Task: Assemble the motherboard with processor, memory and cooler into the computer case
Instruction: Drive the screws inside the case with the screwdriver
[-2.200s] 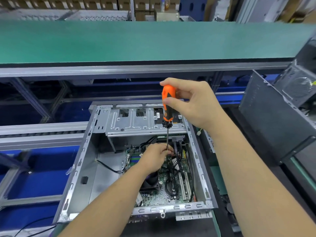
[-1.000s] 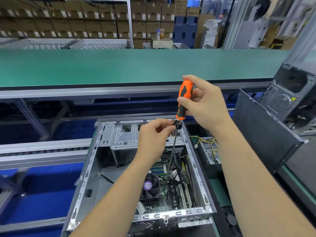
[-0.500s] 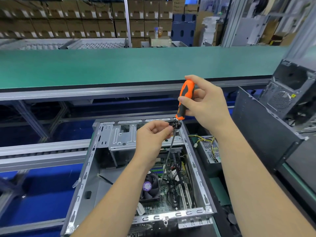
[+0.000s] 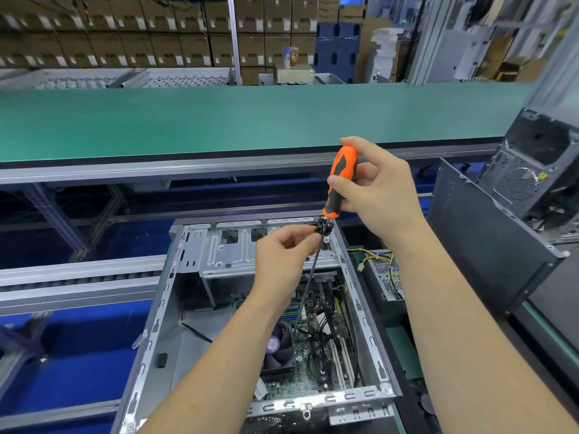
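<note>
A: Case (image 4: pixel 175 296) first, since it frames everything: it lies open on the line, motherboard (image 4: pixel 308 364) already seated on its floor, cooler (image 4: pixel 279 347) fan showing with the purple label, memory sticks (image 4: pixel 289 313) just past it toward the drive cage (image 4: pixel 232 255).

B: So the board is in. What is the step, then?

A: Fastening it down, I judge. The right hand (image 4: pixel 380 195) is wrapped round the orange handle of the screwdriver (image 4: pixel 340 180), held up over the far rim of the case, with the shaft slanting down into the bay.

B: And the left hand (image 4: pixel 283 261)?

A: Fingertips pinched together at a dark cluster of screws (image 4: pixel 324 228) clinging right under the handle, probably on a magnetic collar. Whether one screw is already free between the fingers, I cannot tell; it is too small.

B: How would you do it well?

A: Take one screw only, so the rest do not drop among the cables (image 4: pixel 324 349). Carry it down the shaft to the tip, seat it square, then lower the tip straight onto a mounting hole. Keep the shaft clear of the fan blades and the slots (image 4: pixel 340 361).

B: Pressure?

A: Light at the start, to catch the thread; firm only at the end. A slipping tip could scar the board.
</note>
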